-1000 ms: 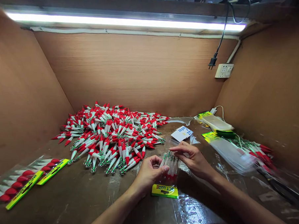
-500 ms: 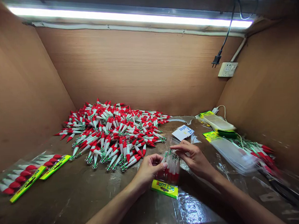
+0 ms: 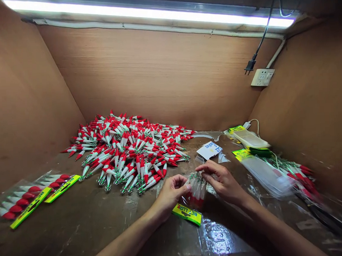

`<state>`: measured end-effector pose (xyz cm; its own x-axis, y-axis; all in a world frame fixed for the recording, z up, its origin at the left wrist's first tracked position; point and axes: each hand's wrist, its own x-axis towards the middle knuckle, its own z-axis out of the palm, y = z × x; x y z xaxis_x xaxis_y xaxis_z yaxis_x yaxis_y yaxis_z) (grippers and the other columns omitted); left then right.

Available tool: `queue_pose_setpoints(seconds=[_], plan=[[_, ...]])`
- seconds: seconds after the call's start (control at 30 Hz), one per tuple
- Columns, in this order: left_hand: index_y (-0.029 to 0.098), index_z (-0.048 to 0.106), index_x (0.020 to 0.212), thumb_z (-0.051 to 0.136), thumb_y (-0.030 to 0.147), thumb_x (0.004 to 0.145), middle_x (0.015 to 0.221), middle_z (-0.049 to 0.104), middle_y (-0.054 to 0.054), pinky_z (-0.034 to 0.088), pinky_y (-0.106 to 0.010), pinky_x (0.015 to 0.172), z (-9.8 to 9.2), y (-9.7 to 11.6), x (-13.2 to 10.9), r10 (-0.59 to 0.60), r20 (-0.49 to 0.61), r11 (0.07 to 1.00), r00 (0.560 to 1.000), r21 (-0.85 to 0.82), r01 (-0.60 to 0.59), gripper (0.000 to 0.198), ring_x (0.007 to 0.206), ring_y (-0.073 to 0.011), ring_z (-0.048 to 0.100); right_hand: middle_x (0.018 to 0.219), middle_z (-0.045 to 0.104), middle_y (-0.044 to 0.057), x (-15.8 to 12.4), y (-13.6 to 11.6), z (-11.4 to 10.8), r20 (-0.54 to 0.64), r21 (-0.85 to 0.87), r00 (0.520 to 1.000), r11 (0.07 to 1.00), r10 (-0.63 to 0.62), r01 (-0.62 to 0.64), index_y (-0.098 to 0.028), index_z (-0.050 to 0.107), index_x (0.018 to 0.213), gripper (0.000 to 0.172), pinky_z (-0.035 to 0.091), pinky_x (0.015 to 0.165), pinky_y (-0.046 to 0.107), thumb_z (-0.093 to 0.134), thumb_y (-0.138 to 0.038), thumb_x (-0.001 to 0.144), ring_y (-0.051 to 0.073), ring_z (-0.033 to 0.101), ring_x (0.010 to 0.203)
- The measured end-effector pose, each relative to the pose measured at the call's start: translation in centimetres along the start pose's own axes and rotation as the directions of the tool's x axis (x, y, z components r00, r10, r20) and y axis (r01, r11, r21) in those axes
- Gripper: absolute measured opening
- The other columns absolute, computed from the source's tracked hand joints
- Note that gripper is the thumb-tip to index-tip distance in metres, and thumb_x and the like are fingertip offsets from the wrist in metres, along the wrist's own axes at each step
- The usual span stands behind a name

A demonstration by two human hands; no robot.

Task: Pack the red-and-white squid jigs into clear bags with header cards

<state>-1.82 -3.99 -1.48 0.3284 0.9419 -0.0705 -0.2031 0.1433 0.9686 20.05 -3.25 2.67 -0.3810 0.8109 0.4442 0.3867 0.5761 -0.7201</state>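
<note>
My left hand (image 3: 171, 194) and my right hand (image 3: 221, 180) both pinch a clear plastic bag (image 3: 195, 191) that holds several red and white lures. The bag's yellow header card (image 3: 187, 214) lies toward me on the table. My left fingers grip the bag's left edge. The thumb and fingers of my right hand close on its open top by the green hooks. Just behind my hands spreads a big heap of loose red and white lures (image 3: 129, 148).
Two filled bags with yellow headers (image 3: 32, 196) lie at the left. A stack of empty bags (image 3: 262, 169), more lures (image 3: 297, 175) and a white paper slip (image 3: 209, 149) sit at the right. Brown walls enclose the bench; a wall socket (image 3: 261, 77) hangs at the right.
The bag has tilted a little, its header swinging left and toward me. My hands have stayed on it, shifting slightly. The view has dipped a bit.
</note>
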Motion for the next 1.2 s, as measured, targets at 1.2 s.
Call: queue_pose_setpoints(seconds=[1.2], plan=[[0.010, 0.067, 0.078, 0.080, 0.033, 0.071, 0.065, 0.062, -0.001, 0.037, -0.022, 0.052, -0.1, 0.0, -0.3, -0.111, 0.103, 0.968, 0.988, 0.238, 0.084, 0.026, 0.054, -0.0111, 0.053, 0.085, 0.057, 0.003, -0.3, 0.9, 0.3, 0.058, -0.055, 0.998, 0.998, 0.004, -0.001, -0.025, 0.075, 0.111, 0.024, 0.044, 0.069, 0.028, 0.054, -0.025, 0.100, 0.017, 0.058, 0.078]])
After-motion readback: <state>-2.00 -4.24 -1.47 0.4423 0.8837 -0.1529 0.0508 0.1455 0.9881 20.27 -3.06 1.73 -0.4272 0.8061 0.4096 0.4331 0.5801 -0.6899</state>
